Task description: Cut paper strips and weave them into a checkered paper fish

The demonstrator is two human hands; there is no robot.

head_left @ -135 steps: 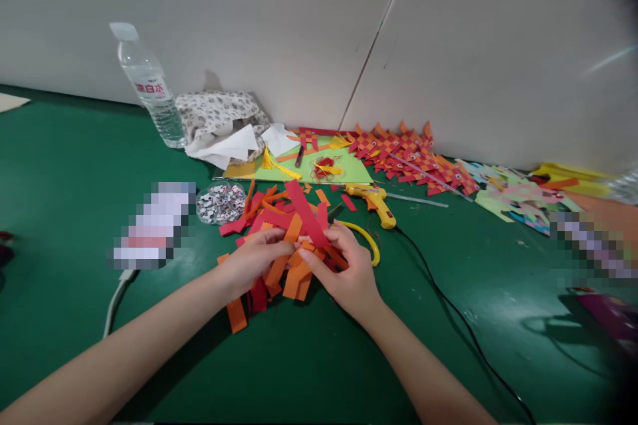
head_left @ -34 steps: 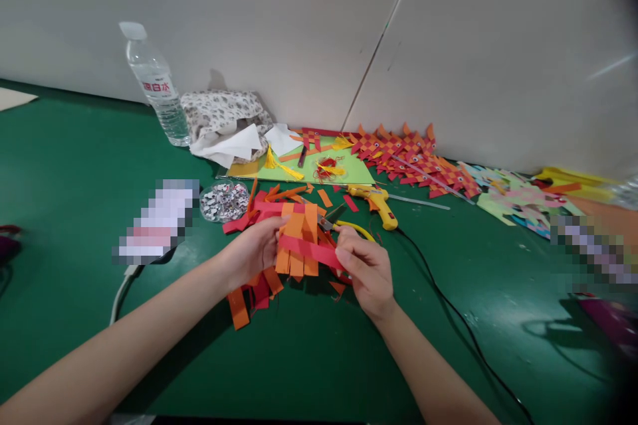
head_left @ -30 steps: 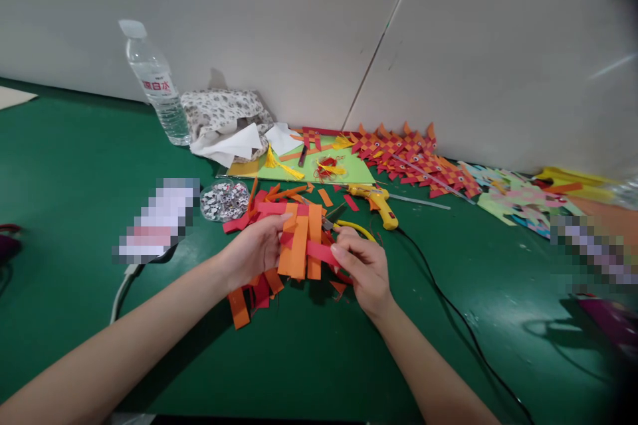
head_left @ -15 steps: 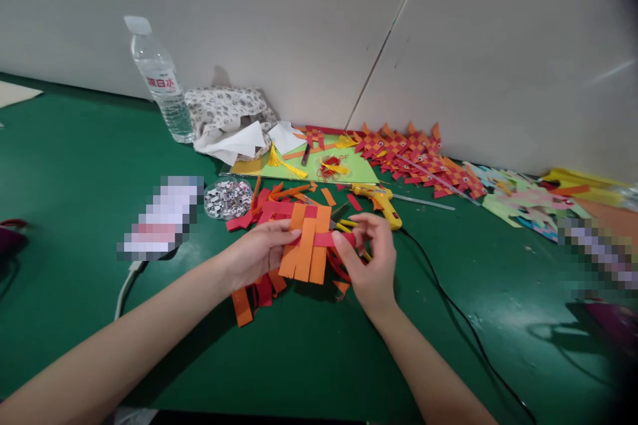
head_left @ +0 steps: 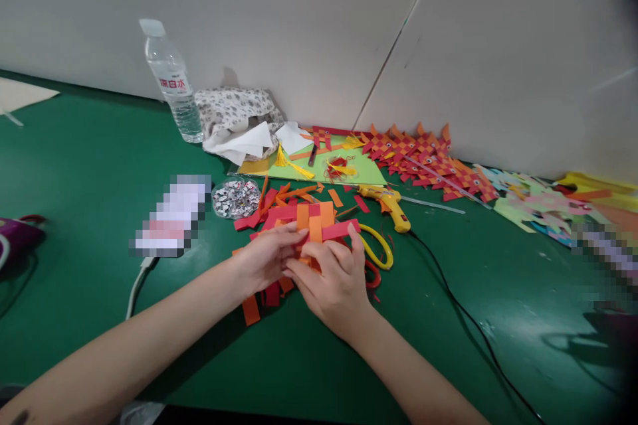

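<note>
Between my hands is a piece of woven paper (head_left: 315,228), with orange strips crossing red ones and one red strip sticking out to the right. My left hand (head_left: 266,257) is closed on its left edge, thumb on top. My right hand (head_left: 335,279) is closed over the lower part, its fingers covering the orange ends and one fingertip at the red strip's right end. Loose orange and red paper strips (head_left: 251,309) lie on the table below and behind. Scissors with yellow handles (head_left: 383,254) lie just right of the paper, partly hidden.
A yellow glue gun (head_left: 393,207) with a black cord lies to the right. Behind are a tub of googly eyes (head_left: 236,198), a green sheet (head_left: 366,172) with yellow tassels, and a pile of woven paper fish (head_left: 423,156). A phone (head_left: 174,216) and a water bottle (head_left: 174,83) are left.
My right hand has moved left and down from the red strip's end onto the woven paper's lower part. More of the scissors' yellow handle shows. The whole view has shifted slightly.
</note>
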